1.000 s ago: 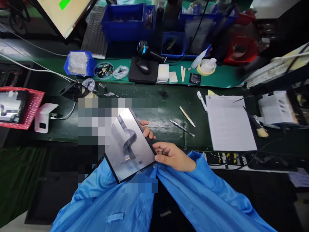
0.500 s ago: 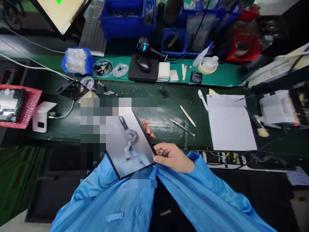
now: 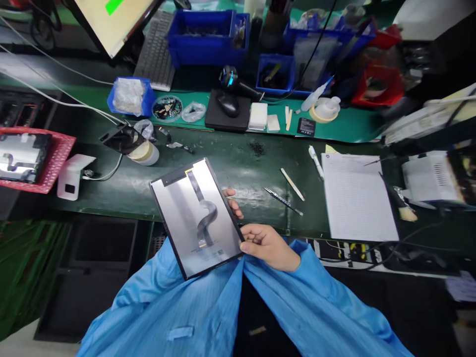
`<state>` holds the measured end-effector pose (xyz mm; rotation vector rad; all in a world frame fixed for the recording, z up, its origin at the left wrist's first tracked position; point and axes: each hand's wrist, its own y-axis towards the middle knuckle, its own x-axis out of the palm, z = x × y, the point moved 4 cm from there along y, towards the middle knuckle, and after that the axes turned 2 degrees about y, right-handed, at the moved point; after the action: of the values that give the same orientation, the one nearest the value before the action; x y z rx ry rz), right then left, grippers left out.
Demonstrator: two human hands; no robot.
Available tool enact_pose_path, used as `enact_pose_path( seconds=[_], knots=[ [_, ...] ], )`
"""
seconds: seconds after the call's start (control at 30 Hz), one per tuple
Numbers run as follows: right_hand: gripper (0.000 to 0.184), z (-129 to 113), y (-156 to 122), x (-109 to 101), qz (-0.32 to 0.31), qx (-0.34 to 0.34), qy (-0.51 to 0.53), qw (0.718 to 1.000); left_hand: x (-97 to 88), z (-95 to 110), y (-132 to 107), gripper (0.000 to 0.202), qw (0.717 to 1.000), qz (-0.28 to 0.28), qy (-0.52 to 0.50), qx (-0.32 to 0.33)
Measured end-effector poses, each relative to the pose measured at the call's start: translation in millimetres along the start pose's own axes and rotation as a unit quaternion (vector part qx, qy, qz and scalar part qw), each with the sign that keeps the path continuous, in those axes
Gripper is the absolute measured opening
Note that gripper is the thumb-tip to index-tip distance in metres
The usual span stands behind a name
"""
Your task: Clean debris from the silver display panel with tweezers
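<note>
A tablet-sized LCD screen panel (image 3: 178, 218) is held tilted above the bench's front edge, its silvery back facing up. A grey ribbon cable (image 3: 208, 215) with a bend in it lies across that back. My left hand (image 3: 233, 204) supports the panel from beneath; only its fingers show past the right edge, and the palm is hidden. At the lower right corner my right hand (image 3: 270, 248) pinches the panel between thumb and fingers. Tweezers (image 3: 283, 201) and a pale flat stick (image 3: 292, 184) lie on the bench to the right.
Another panel (image 3: 22, 156) lies on pink bubble wrap (image 3: 55, 158) at far left. A round tub (image 3: 147, 154) stands behind. A paper sheet (image 3: 359, 198), marker (image 3: 316, 161) and brush (image 3: 405, 208) are at right. Along the back are a mouse (image 3: 227, 104), scanner (image 3: 241, 85) and blue bins (image 3: 201, 39).
My view has shifted slightly, so the bench appears a little lower and further right. The panel's reflections differ, and its upper end, blurred out before, now shows. Both hands keep their hold.
</note>
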<state>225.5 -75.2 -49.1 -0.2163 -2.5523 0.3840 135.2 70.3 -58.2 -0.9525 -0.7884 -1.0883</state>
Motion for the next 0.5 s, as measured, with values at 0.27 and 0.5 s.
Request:
enact_pose_path(
  seconds=[0.27,0.5],
  knots=[
    [0.038,-3,3,-1,0.066,-0.029,0.068,0.995,1.4,0,7,0.034,0.994,-0.032,-0.068,0.08],
    [0.038,-7,12,21,-0.04,-0.016,0.036,0.998,-11.4,20,13,0.04,0.968,0.094,0.0,0.231]
  ],
)
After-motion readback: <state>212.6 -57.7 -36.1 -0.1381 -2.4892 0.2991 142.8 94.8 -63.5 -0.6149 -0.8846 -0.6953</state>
